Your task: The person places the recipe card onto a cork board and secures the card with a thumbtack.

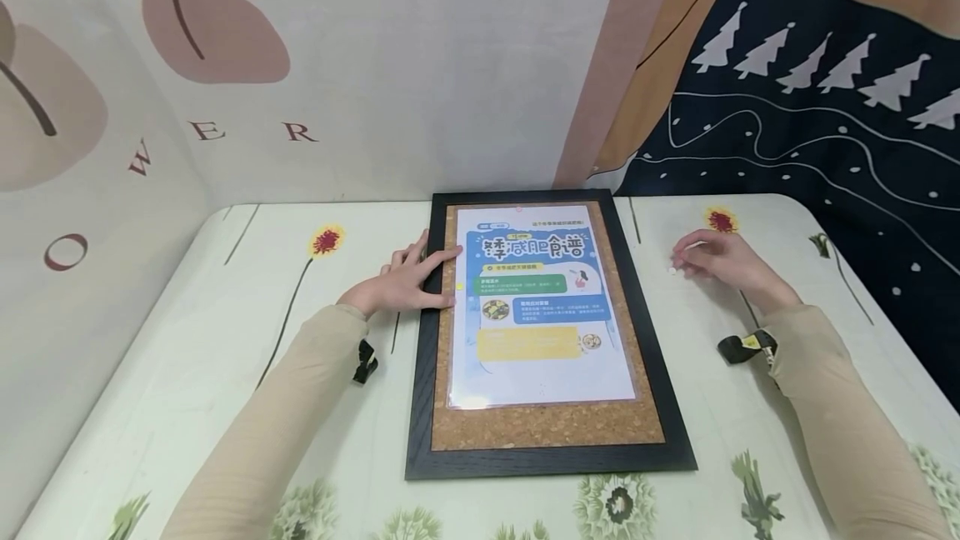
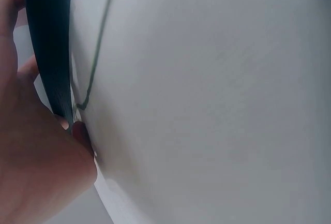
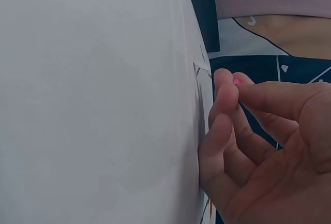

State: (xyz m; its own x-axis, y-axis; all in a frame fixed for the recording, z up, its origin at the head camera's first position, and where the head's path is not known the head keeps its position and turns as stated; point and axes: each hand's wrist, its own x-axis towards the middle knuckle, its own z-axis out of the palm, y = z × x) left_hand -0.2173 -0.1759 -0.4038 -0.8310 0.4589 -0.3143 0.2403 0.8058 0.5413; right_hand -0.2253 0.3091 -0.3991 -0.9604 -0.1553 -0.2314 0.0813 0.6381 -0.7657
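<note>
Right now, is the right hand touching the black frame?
No, the head view shows a strip of tablecloth between the right hand and the black frame.

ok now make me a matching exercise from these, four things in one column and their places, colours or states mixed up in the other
Column one
1. left hand
2. right hand
3. printed sheet
4. frame

Column two
A. black, around the cork
B. pinching a small pink item
C. lying over the cork, with coloured panels on it
D. gripping a side edge of the bordered board

Right pairs: 1-D, 2-B, 3-C, 4-A
</note>
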